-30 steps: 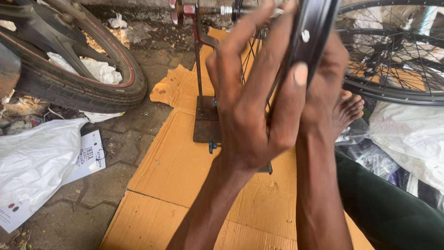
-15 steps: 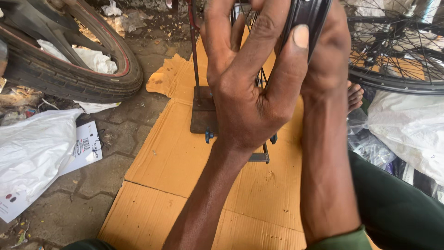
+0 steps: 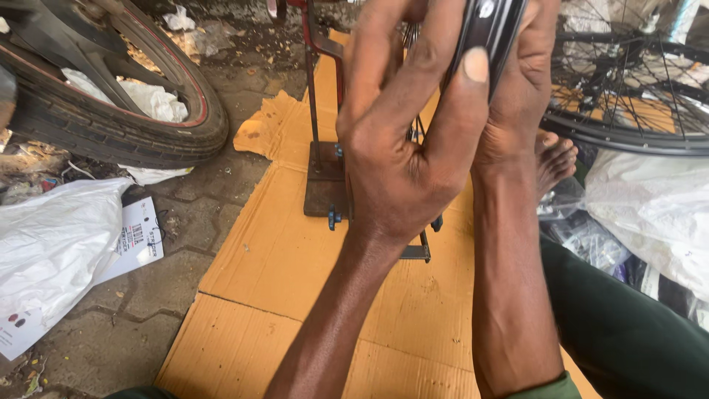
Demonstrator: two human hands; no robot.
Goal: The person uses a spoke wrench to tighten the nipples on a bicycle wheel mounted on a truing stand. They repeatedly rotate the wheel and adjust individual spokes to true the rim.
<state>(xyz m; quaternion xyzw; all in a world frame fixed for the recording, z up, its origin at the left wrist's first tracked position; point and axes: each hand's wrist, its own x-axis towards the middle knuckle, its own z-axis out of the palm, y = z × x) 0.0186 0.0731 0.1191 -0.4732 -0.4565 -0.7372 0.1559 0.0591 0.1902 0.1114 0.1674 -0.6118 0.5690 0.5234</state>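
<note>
Both hands are raised close to the camera around a black wheel rim seen edge-on. My left hand wraps it from the left, thumb pressed on the rim's face and fingers curled behind. My right hand grips the same rim from the right side. Thin spokes show between the fingers. Below the hands stands a metal stand with a red upright and a rusty base plate on flattened cardboard.
A tyred wheel lies at upper left. A spoked wheel leans at upper right. White plastic bags and a printed paper lie left; more bags right. A bare foot rests on the cardboard.
The hands and rim have come closer to the camera and shifted slightly up. The view has tilted down a little. Both grips on the rim are unchanged.
</note>
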